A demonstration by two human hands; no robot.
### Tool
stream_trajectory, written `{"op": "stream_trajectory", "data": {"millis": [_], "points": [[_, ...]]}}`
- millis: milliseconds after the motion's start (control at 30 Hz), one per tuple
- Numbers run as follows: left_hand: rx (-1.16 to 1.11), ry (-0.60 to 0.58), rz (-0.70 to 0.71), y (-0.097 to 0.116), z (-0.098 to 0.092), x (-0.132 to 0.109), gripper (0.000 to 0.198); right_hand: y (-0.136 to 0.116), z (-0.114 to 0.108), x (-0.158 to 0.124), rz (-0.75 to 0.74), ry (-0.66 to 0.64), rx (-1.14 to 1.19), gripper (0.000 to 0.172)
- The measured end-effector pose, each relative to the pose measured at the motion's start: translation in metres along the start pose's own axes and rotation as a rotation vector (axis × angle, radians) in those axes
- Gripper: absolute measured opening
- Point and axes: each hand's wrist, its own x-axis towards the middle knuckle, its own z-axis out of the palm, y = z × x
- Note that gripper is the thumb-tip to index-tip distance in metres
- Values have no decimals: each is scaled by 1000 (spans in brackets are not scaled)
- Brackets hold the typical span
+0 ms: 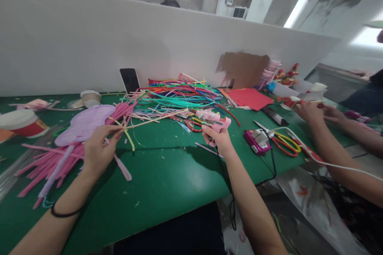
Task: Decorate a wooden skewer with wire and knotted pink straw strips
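My left hand (pixel 103 145) pinches one end of a thin wooden stick (pixel 157 119), which slants up to the right above the table. My right hand (pixel 218 137) is closed round the handle of a pink hot glue gun (pixel 213 118). The gun's nozzle points left, close to the far end of the stick; whether they touch I cannot tell. Fine clear strands hang in loops near that end. Below my left hand lie pink pipe cleaners (pixel 119 113) and a lilac fuzzy oval shape (pixel 85 123) on a lilac stem.
Many coloured pipe cleaners (pixel 179 95) are heaped at the back by a phone (pixel 129 81). Red sheets (pixel 249 98), scissors (pixel 285 143) and a purple power strip (pixel 256 142) lie right. A paper cup (pixel 24 123) stands left. A co-worker's hands (pixel 314 113) work at far right.
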Motion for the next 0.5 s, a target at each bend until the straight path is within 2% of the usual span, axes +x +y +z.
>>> {"op": "stream_trajectory", "data": {"millis": [500], "points": [[17,4,-17,0,0,0,21,0,1,-1,-1,4,27,36]]}}
